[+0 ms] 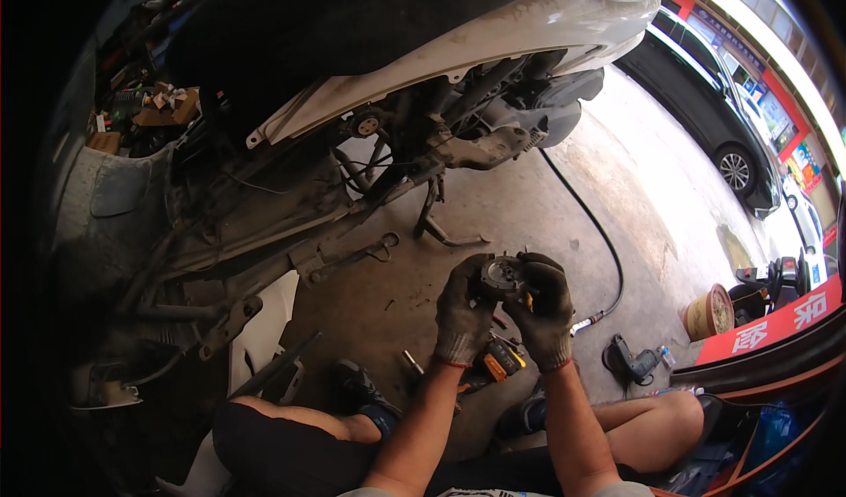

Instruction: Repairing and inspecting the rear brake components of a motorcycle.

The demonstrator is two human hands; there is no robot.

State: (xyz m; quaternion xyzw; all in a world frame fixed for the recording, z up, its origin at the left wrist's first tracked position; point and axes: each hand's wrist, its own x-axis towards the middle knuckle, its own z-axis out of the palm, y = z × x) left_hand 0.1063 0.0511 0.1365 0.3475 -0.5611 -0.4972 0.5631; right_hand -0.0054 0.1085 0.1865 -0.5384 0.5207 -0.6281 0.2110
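Note:
Both my hands wear dark, dirty work gloves with light knitted cuffs. They hold up a small round dark part with a silvery face (501,274), in front of my knees. My left hand (463,310) grips its left side, and my right hand (544,310) has its fingers closed on the right side. Some fingertips are hidden behind the part. Below the hands, a yellow-and-black power tool (504,360) lies on the floor between my feet. Beyond the hands stands a partly stripped scooter with a white body panel (423,61) and bare frame (322,250).
A black hose (608,241) with a metal end curves across the concrete floor. To the right lie a dark drill-like tool (631,361) and a round pot (708,313). A black car (705,100) is parked outside. Cardboard boxes (167,107) and clutter sit far left.

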